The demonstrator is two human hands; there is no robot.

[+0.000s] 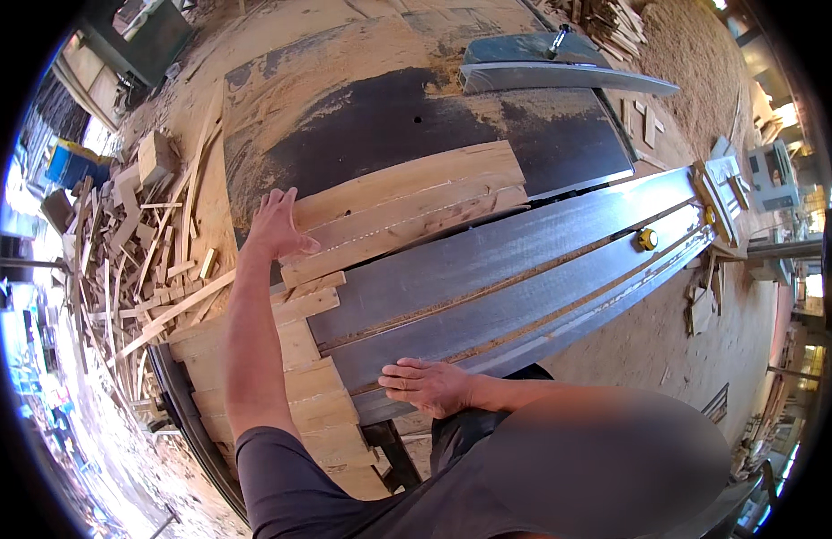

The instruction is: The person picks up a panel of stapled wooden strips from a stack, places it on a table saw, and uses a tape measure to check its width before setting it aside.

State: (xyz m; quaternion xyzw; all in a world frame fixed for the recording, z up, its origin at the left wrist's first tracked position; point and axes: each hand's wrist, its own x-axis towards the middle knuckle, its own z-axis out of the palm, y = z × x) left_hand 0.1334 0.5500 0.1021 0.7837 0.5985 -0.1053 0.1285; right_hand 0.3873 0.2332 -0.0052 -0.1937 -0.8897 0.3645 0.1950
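A pale wooden panel (407, 202), seemingly of boards side by side with a light line along it, lies across the dark saw table (371, 117). At its left end is my left hand (279, 226), thumb and fingers spread against that end. My right hand (427, 386) rests with fingers stretched out over the near part of the grey metal sliding table (488, 269), holding nothing I can see. Left of it, several pale boards (295, 395) lie side by side, partly covered by my left arm.
A metal fence (569, 79) stands at the table's far side. A yellow-and-black knob (647, 239) sits on the sliding table, with a wooden block (717, 202) at its right end. Offcuts (155, 242) are heaped at left; sawdust (694, 72) is piled at far right.
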